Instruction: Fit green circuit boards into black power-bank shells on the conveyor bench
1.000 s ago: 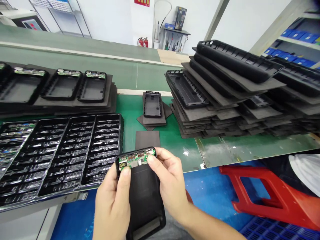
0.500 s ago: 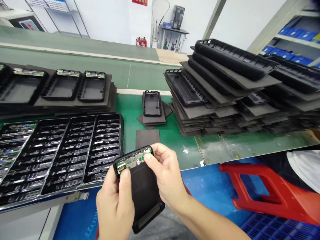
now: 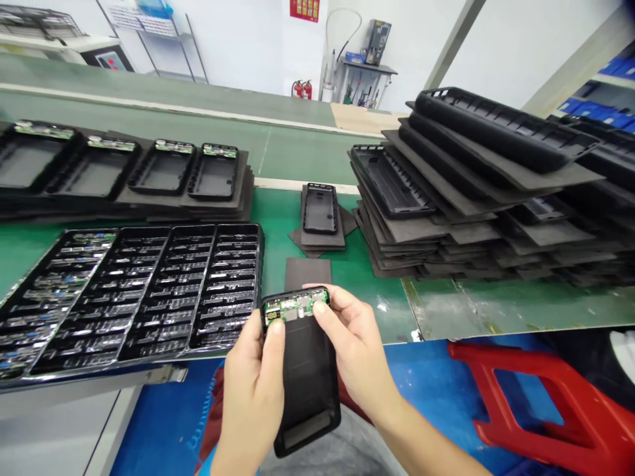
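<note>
Both hands hold one black casing (image 3: 310,377) over the bench's front edge. A green circuit board (image 3: 296,307) with a small display at its left end lies across the casing's top. My left hand (image 3: 255,383) grips the left side, its thumb at the board's lower left edge. On the right side is my right hand (image 3: 354,350), with its thumb on the board's right end and its fingers behind the casing. Beyond the hands, an empty black casing (image 3: 320,208) rests on dark foam sheets (image 3: 325,243). A single foam sheet (image 3: 307,271) lies nearer.
A black compartment tray (image 3: 260,251) with circuit boards stands at left. Behind it, casings with boards (image 3: 213,173) sit on stacked sheets. Tall stacks of casings and sheets (image 3: 426,231) stand at right. A red stool (image 3: 546,403) is below the bench (image 3: 391,307).
The view has shifted, so the bench items appear farther right. The held casing appears more upright and farther right. Both hands keep their grip on it.
</note>
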Demonstrator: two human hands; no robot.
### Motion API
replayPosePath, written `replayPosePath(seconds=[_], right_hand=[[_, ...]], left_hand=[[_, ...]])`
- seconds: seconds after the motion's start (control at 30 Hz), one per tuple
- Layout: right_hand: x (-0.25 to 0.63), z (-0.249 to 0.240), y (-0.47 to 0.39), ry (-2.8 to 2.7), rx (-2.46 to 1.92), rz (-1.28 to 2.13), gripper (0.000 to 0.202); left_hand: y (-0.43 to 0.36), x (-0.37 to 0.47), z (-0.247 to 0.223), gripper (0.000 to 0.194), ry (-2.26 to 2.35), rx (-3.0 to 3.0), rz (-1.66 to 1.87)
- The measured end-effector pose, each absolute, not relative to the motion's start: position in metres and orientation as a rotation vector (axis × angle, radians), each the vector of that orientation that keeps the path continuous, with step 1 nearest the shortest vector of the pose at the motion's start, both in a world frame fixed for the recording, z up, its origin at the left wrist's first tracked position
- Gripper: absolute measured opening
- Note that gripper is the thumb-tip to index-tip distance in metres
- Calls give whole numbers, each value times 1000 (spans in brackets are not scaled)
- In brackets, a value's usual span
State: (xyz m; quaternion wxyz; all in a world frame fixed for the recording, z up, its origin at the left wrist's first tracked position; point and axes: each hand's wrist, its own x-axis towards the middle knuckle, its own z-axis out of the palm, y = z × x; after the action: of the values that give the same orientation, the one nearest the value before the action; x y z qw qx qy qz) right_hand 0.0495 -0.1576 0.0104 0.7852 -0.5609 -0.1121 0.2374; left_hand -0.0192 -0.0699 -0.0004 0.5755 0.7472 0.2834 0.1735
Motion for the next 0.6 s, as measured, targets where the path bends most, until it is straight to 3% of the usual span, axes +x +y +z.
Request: replayPosePath(seconds=[0.6], right_hand=[[49, 7, -149, -283, -1255, 453, 17]], left_hand=[[-65, -18, -8, 38, 720, 1615, 392]])
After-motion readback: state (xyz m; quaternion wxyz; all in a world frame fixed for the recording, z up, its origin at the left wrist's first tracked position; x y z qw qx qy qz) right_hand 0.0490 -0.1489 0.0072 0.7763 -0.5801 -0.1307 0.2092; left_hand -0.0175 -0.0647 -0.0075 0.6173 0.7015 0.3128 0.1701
